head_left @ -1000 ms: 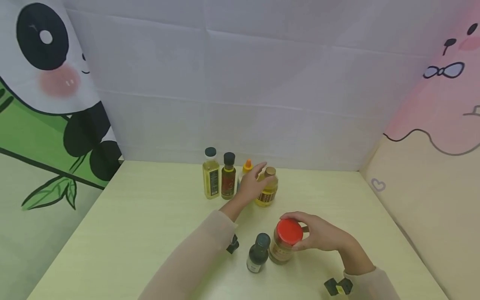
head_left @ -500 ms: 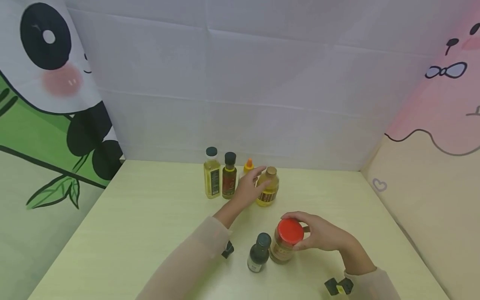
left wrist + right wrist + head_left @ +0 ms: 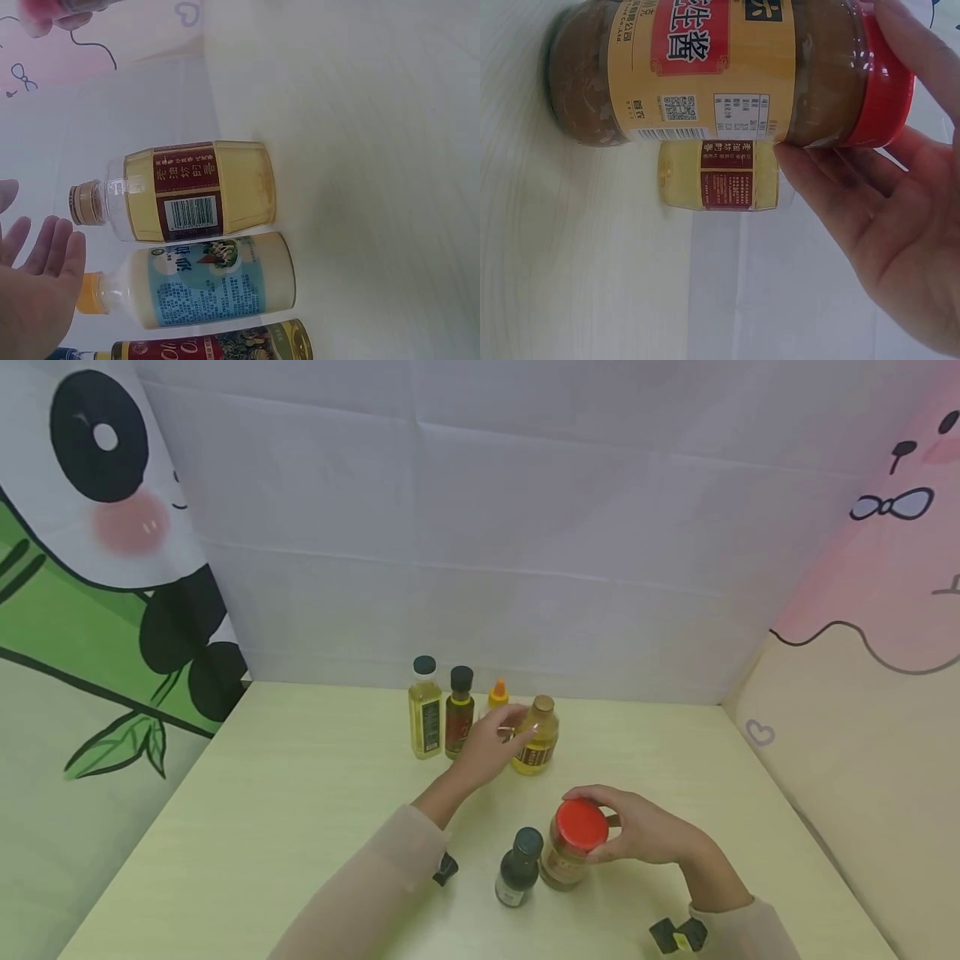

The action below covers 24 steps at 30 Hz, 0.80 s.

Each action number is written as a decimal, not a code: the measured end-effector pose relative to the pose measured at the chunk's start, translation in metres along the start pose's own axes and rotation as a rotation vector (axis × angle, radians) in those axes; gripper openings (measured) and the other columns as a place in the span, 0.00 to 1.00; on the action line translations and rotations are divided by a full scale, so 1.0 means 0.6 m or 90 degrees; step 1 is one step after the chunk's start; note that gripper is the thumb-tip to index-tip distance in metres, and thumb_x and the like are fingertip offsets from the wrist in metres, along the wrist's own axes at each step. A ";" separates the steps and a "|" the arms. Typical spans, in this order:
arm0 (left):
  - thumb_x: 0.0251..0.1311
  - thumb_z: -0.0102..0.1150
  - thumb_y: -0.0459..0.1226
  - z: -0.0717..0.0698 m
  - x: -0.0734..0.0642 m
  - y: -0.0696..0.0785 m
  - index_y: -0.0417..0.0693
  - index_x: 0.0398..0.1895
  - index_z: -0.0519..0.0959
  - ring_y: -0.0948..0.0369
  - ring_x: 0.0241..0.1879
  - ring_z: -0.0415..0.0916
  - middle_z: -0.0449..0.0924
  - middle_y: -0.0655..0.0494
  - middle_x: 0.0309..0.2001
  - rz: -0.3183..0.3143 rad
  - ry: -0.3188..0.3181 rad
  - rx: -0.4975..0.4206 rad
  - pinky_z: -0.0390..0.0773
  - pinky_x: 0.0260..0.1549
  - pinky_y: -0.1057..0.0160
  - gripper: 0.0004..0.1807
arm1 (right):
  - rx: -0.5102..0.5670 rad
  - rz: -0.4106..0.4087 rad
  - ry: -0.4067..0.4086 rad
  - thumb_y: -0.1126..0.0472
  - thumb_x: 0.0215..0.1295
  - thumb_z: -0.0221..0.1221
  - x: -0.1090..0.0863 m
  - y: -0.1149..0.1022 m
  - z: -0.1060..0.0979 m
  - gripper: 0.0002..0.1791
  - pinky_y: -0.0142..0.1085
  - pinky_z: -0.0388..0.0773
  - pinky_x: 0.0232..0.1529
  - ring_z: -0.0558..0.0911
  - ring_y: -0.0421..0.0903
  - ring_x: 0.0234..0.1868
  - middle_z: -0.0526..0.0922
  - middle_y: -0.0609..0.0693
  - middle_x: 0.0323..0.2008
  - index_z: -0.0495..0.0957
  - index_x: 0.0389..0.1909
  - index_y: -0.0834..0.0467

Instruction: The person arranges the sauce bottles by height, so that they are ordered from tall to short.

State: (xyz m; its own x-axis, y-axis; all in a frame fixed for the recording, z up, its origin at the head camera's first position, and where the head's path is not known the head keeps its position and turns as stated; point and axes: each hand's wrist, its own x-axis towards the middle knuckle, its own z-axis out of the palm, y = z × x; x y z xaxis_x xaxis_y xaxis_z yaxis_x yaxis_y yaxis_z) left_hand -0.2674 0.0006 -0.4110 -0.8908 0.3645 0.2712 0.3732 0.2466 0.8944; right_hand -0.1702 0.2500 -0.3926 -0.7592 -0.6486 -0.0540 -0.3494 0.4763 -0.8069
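Observation:
My right hand (image 3: 648,831) grips the peanut butter jar (image 3: 705,67) near its red lid (image 3: 582,825), thumb and fingers around opposite sides. The jar stands upright on the table beside a small dark bottle (image 3: 517,870) with a dark cap. At the back, my left hand (image 3: 491,750) is by the golden-capped oil bottle (image 3: 199,191), its fingers loosely bent and holding nothing. In the left wrist view the fingertips are close to that bottle's cap and the orange cap of a salad dressing bottle (image 3: 210,281). In the head view this hand hides most of the dressing bottle.
Left of the dressing bottle stand a dark-capped olive oil bottle (image 3: 459,718) and a taller bottle of pale yellow oil (image 3: 426,714). A white cloth wall (image 3: 480,527) rises behind the table (image 3: 262,810). Printed cartoon panels flank both sides.
My left hand has drawn back slightly to the left and toward me, its fingers lower beside the oil bottle. The right hand and the jar have stayed in place.

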 end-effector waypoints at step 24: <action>0.67 0.59 0.39 -0.010 -0.051 0.013 0.41 0.54 0.77 0.58 0.49 0.76 0.80 0.56 0.48 -0.010 -0.099 -0.026 0.77 0.49 0.60 0.16 | -0.001 -0.006 0.006 0.57 0.53 0.73 -0.003 -0.001 0.000 0.39 0.48 0.75 0.54 0.70 0.55 0.60 0.74 0.51 0.59 0.67 0.65 0.59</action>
State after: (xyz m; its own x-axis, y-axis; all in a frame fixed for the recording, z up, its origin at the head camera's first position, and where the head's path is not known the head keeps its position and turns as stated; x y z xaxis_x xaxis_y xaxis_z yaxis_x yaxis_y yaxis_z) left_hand -0.2386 -0.0142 -0.4105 -0.8447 0.4958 0.2016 0.3455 0.2173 0.9129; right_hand -0.1683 0.2508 -0.3919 -0.7612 -0.6473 -0.0401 -0.3578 0.4707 -0.8065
